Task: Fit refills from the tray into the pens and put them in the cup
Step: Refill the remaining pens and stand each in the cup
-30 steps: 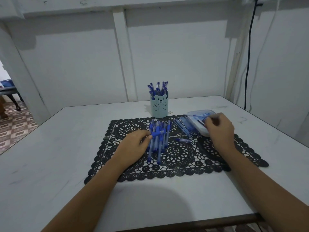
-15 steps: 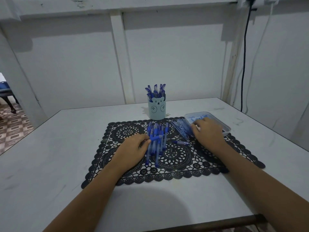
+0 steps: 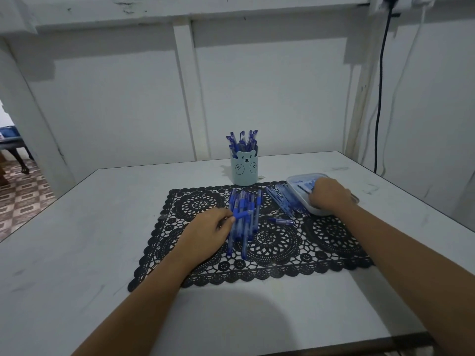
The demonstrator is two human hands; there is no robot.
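Several blue pens (image 3: pixel 244 214) lie in a pile on the middle of a black lace mat (image 3: pixel 280 242). My left hand (image 3: pixel 208 232) rests at the pile's left side, fingers pinched on one blue pen (image 3: pixel 243 214) that points right. My right hand (image 3: pixel 329 195) reaches into the clear plastic tray (image 3: pixel 295 182) at the mat's right rear, fingers curled down among the refills; what it grips is hidden. A row of thin refills (image 3: pixel 285 201) leans against the tray's left side. A pale blue bear cup (image 3: pixel 244 169) behind the mat holds several pens.
A loose blue pen cap (image 3: pixel 281 221) lies on the mat between the pile and the tray. The white table (image 3: pixel 77 253) ends at a dark front edge (image 3: pixel 359 346). A black cable (image 3: pixel 380 98) hangs on the right wall.
My right hand dipped toward the refills by the tray's left side, then went back into the tray. My left hand stayed at the pen pile, holding its pen.
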